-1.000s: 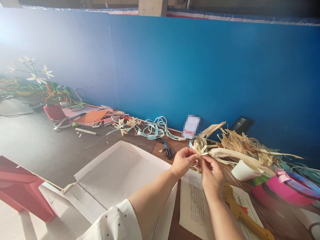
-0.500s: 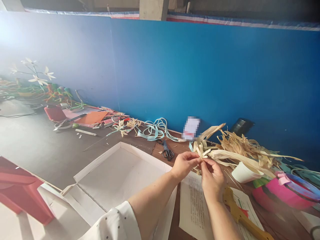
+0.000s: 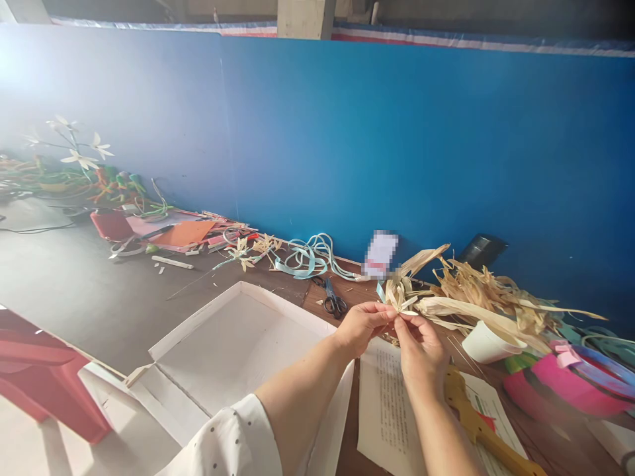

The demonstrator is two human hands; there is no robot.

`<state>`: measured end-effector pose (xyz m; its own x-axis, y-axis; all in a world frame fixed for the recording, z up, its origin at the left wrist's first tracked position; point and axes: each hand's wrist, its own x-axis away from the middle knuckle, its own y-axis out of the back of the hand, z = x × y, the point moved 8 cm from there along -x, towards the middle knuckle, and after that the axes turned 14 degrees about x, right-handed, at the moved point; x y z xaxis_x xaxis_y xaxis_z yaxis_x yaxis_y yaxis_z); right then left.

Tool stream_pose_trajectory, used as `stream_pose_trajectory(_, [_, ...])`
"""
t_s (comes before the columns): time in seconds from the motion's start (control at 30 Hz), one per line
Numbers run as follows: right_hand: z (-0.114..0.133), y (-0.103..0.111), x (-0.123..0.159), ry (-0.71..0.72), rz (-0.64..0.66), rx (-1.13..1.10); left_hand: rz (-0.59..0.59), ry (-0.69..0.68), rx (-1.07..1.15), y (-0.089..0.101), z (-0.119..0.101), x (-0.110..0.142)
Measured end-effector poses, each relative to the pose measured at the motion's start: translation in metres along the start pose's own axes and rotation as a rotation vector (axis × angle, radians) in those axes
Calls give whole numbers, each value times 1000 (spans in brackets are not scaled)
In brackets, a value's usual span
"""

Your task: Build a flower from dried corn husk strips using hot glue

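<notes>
A pale flower sits right of center, in the lower half of the frame, its petals spread above the fingertips. The left hand and right hand meet at its base, thumbs and fingers pinched closed on it. Scissors lie just left; husks and a cup lie right. Lower right is a glue gun; lower center, a box.

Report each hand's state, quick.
Left hand: closed, fingertips pinching the pale husk flower at its base.
Right hand: closed, pinching the same flower.
</notes>
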<state>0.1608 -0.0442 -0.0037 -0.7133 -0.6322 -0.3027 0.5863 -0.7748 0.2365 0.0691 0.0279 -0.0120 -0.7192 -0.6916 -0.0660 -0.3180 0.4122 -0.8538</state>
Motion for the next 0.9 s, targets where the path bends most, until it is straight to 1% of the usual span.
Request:
stream_pose_trajectory(0.1, [1, -1, 2, -23, 4, 1, -29, 17, 10, 4, 1, 0])
stream_pose_trajectory(0.2, [4, -3, 5, -40, 18, -25, -23, 11, -3, 5, 0, -1])
stream_pose_trajectory(0.33, [8, -8, 7, -72, 60, -145, -12, -30, -9, 5, -5, -3])
stream_pose_trajectory(0.5, [-3, -2, 0, -283, 40, -356, 15, -90, -104, 3, -15, -3])
stream_pose_trajectory(0.57, [-6, -2, -4, -337, 70, -468, 33, -99, -145, 2, -16, -3])
stream_pose_trajectory(0.63, [-6, -3, -6, -354, 126, -553, 56, -74, -179, 1, -14, -2])
stream_pose_trajectory(0.7, [-4, -5, -7, -344, 168, -586, 74, -43, -192, 0, -11, -2])
stream_pose_trajectory(0.8, [-3, -7, -6, -333, 200, -597, 78, -21, -183, 0, -7, -1])
stream_pose_trajectory(0.9, [-3, -8, -5, -343, 206, -614, 74, -13, -186, 0, -6, -1])
